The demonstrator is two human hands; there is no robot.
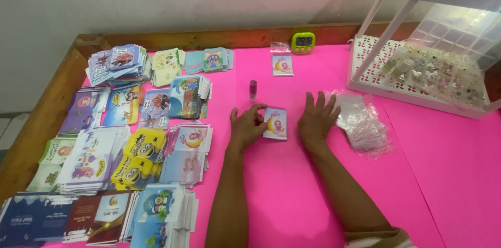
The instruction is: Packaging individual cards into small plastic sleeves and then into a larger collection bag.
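My left hand [247,125] rests on the pink table [292,185], its fingers curled on the left edge of a small printed card [275,123] with a cartoon figure. Just right of that card, my right hand [316,117] lies flat on the table with fingers spread and nothing in it. A small pink bottle [253,90] stands upright just beyond my left hand.
Many stacks of colourful cards [125,149] cover the table's left side. A pile of clear plastic sleeves [362,120] lies right of my right hand. A bagged card [282,64] and a green timer [303,42] sit at the back. A white organiser box [422,65] stands far right.
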